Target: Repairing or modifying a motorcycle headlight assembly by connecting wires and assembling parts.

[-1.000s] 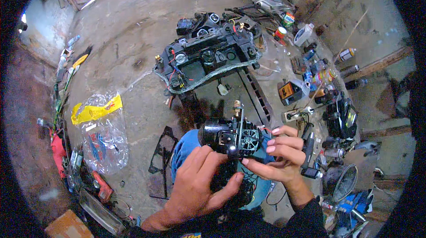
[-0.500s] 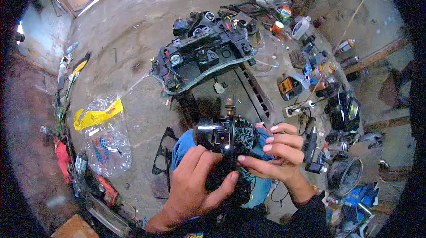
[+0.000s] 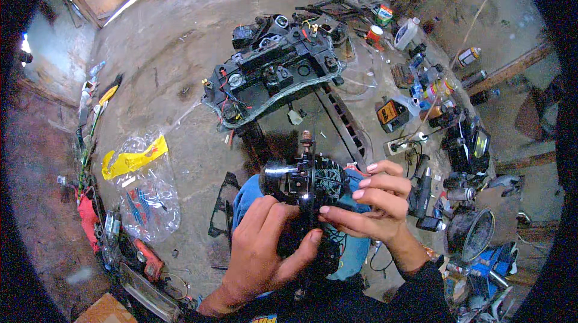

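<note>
Black lamp unit (image 3: 308, 183) was above the lap (image 3: 245, 201), left hand (image 3: 262, 257) clamped on it, right hand (image 3: 385, 211) touching, grip unclear; a slackened left hold could have dropped it.

The lamp (image 3: 280, 178) was between the left hand (image 3: 259, 248) and the right hand (image 3: 382, 211), over the jeans (image 3: 245, 196). Beyond it, the housing (image 3: 277, 76) lay on the floor (image 3: 174, 76). Left of the lamp lay the frame (image 3: 213, 222), then the bag (image 3: 147, 217); right, the power strip (image 3: 397, 146).
</note>
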### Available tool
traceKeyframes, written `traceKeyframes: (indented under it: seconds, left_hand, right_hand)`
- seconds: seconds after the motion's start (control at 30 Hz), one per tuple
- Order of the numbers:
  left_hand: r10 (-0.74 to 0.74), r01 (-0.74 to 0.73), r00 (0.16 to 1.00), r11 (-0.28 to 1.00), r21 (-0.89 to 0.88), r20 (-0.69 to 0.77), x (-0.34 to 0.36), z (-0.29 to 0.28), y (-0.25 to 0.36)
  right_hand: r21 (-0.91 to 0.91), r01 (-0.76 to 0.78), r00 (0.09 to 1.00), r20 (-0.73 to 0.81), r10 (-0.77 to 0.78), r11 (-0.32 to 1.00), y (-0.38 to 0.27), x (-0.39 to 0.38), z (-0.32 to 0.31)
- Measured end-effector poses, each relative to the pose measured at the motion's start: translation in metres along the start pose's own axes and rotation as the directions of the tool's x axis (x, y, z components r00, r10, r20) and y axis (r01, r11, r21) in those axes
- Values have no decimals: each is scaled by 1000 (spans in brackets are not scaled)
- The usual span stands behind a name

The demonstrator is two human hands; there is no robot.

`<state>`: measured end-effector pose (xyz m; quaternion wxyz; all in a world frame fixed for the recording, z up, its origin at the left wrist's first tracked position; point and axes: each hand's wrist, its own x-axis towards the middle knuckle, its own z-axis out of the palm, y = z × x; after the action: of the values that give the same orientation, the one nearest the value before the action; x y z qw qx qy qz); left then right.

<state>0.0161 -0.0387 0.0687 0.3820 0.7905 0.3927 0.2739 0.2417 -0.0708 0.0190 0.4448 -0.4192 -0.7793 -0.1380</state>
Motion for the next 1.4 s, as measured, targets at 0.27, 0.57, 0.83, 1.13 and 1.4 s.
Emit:
traceKeyframes:
  seconds: [0.27,0.57,0.83,1.13,1.4]
  left_hand:
    - [25,-25,1000,1000,-8,-9,1,0,-4]
    - [-35,35,999,999,-15,-21,0,4,-5]
    - [-52,53,997,998,25,-51,-3,7,1]
    - [-99,101,995,986,131,-27,-9,0,-1]
    - [-42,104,965,967,233,-257,-7,-45,-25]
  right_hand:
    - [-21,27,996,88,-25,999,2,5,-5]
    - [6,19,1000,21,-19,1000,6,1,-2]
    - [51,34,998,-55,-31,998,9,5,-1]
    - [-87,-729,667,-314,676,679,17,-94,-41]
    - [-294,-899,246,277,929,325,-74,-318,-18]
